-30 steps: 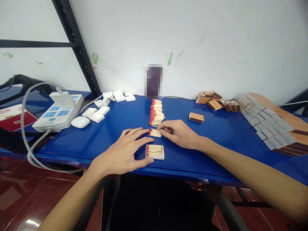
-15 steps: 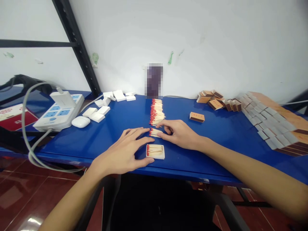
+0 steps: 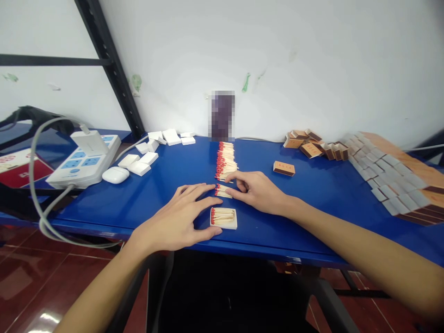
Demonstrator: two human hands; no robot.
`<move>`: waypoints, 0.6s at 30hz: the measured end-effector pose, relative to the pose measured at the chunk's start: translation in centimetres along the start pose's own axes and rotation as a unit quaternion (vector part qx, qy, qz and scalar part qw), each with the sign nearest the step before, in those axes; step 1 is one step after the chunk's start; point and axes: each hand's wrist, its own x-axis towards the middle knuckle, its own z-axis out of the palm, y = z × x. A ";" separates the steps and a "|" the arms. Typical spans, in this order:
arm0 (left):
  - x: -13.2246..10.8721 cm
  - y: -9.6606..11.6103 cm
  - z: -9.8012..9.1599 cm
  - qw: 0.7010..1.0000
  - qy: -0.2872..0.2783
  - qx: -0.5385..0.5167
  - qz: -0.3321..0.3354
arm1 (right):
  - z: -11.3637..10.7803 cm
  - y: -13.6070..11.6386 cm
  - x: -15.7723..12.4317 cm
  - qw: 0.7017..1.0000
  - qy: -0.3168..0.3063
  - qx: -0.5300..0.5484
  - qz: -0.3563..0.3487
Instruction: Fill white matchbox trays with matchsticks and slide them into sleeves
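Note:
My left hand (image 3: 176, 217) lies over the blue table with its fingers spread. Its thumb tip touches the lower left of a white matchbox tray (image 3: 233, 225), which holds a layer of red-headed matches (image 3: 222, 216). Its index fingertip is by the red heads of a small group of matches (image 3: 221, 190). At the plain ends of that group, my right hand (image 3: 255, 190) has its thumb and index finger in a loose pinch, the other fingers curled under. Just beyond lies a long row of matches (image 3: 226, 159), heads to the left.
One matchbox sleeve (image 3: 284, 168) lies to the right. Behind it are piled sleeves (image 3: 310, 149) and a large stack of matchboxes (image 3: 395, 180). Several white trays (image 3: 140, 167), a white earbud case (image 3: 115, 175) and a power strip (image 3: 83, 162) are at left. A pixelated dark object (image 3: 222, 115) stands against the wall.
My right thumb has shifted very slightly to the right along the small group of matches. My left hand and the tray stay in place.

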 end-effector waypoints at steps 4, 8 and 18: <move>0.0 0.1 -0.1 1.000 -0.005 0.008 0.002 | 0.0 0.0 0.1 1.000 0.005 0.000 0.014; 0.0 0.0 0.0 1.000 0.000 0.011 0.004 | 0.1 -0.2 0.3 1.000 0.003 -0.009 0.024; 0.0 -0.1 0.1 1.000 0.008 0.004 0.005 | 0.0 -0.3 0.3 0.999 0.008 -0.007 0.035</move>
